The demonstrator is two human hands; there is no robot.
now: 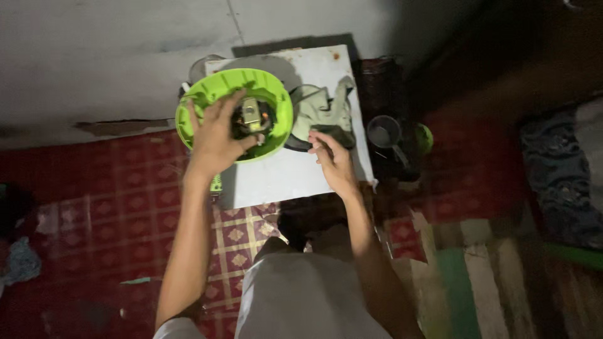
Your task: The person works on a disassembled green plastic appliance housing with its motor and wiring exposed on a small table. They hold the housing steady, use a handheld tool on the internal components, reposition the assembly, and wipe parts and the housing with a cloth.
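My left hand [217, 135] grips a round lime-green plastic housing [276, 103], holding it tilted above the white table [282, 179]. Inside the housing a small motor with metal parts and wires [252, 116] shows. My right hand [333, 160] rests on the table just right of the housing, fingers curled on a dark object beside a crumpled grey-green cloth [326, 110]; what it pinches is too dark to make out. A dark ring-shaped part lies under the housing's right edge.
A metal cup with a handle [384, 133] and a green round object [423, 138] sit on the floor right of the table. Red patterned carpet [113, 207] covers the floor at left. A pale wall [94, 56] rises behind the table. Striped mat at right.
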